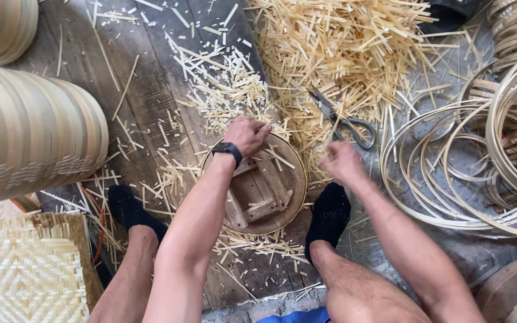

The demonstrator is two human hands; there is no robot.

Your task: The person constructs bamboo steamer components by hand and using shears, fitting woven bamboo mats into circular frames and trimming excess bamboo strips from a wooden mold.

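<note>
The round bamboo frame (pixel 258 185) sits between the feet, with wooden bars inside but no woven bottom yet. The left hand (pixel 246 134) grips its far rim. The right hand (pixel 342 162), just beside it, is blurry, maybe pinching a thin strip.

My right hand (pixel 342 162) is blurry. I can't tell what thin stick (pixel 334 128) it pinches.

Both arms reach forward, left hand (pixel 248 135) curled in a grip, right hand (pixel 341 162) loosely closed.
</note>
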